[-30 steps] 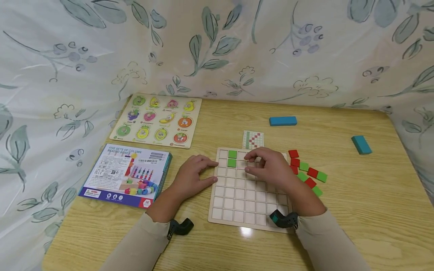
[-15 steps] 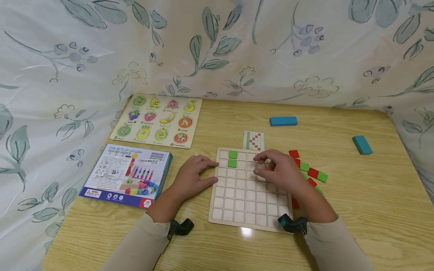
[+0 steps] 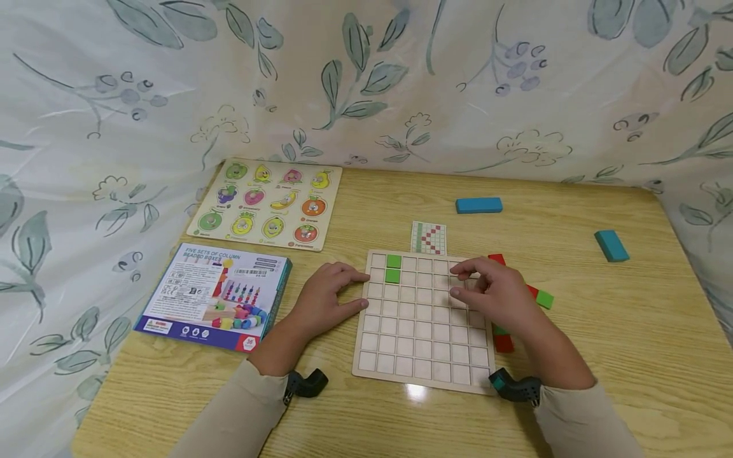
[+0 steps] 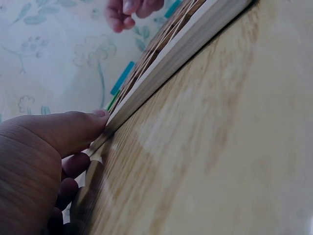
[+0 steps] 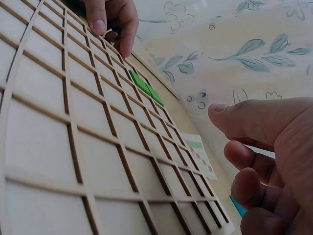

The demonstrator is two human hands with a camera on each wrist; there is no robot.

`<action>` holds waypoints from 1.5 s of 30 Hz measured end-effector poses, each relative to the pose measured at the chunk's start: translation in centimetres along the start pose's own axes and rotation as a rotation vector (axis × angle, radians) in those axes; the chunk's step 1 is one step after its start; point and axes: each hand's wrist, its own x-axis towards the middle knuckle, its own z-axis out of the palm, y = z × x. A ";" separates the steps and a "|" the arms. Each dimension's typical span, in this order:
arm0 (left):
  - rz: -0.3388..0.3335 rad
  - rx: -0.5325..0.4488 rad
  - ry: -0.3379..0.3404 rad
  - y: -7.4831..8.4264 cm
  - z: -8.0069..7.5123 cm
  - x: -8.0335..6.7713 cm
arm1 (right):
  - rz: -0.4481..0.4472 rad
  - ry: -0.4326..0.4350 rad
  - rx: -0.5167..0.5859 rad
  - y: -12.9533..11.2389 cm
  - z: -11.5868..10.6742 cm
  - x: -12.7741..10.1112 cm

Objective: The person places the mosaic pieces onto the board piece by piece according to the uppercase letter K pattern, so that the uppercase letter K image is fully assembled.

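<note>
Hovering above the right side of the grid board [image 3: 422, 318], my right hand [image 3: 495, 296] has its fingers [image 5: 254, 156] loosely curled and grasping nothing; the wrist view shows bare skin and an open gap under the thumb. My left hand [image 3: 326, 299] presses flat against the board's left edge, fingers relaxed, steadying it. Two green tiles [image 3: 392, 268] sit stacked in the second column at the top of the grid. Loose red and green tiles [image 3: 538, 297] lie right of the board, partly under my wrist; the pattern card [image 3: 428, 237] lies just above it. I judge I am between placements: next I need to pinch a loose tile matching the card.
</note>
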 end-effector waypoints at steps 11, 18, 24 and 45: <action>-0.007 0.007 -0.011 -0.1 0.1 0.1 | -0.013 0.051 -0.068 1.2 -1.5 -1.5; -0.006 0.008 -0.009 -0.2 0.1 0.1 | 0.033 0.066 -0.100 1.6 -2.2 -2.3; 0.001 0.007 -0.006 -0.2 0.1 -0.1 | 0.069 0.078 -0.127 2.2 -2.9 -3.0; 0.002 0.010 -0.004 0.0 0.0 0.0 | 0.068 0.157 -0.167 5.3 -5.5 -5.4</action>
